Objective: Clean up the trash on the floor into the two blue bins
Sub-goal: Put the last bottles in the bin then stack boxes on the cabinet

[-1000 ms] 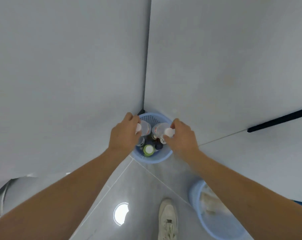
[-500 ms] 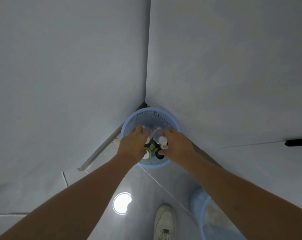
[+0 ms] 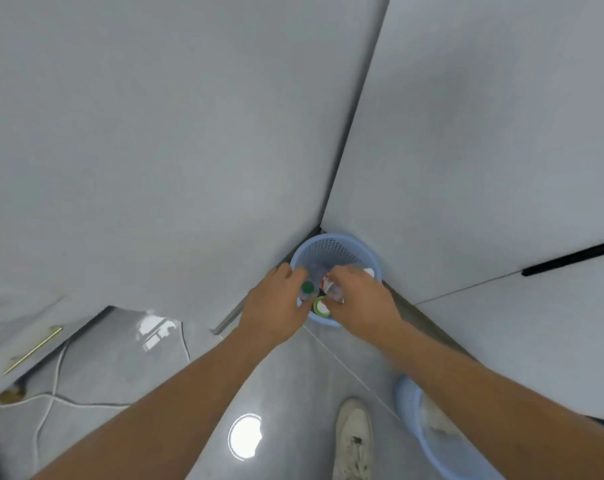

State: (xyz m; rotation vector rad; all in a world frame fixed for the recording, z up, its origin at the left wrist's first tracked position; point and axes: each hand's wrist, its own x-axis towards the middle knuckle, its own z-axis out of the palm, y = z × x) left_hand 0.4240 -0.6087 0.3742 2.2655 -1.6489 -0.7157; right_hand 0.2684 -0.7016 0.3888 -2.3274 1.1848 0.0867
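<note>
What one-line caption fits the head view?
Both hands, left and right, lower clear plastic bottles into the round blue mesh bin in the wall corner.

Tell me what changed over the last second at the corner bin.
Both hands went from above the corner bin down into its mouth, carrying bottles. The left hand grips a green-capped bottle; the right hand grips a clear bottle. Neither is released. The bin stayed in the corner.

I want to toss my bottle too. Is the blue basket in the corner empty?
Not empty. The round blue mesh basket already holds bottles; a green cap and a white-and-green lid show inside.
</note>
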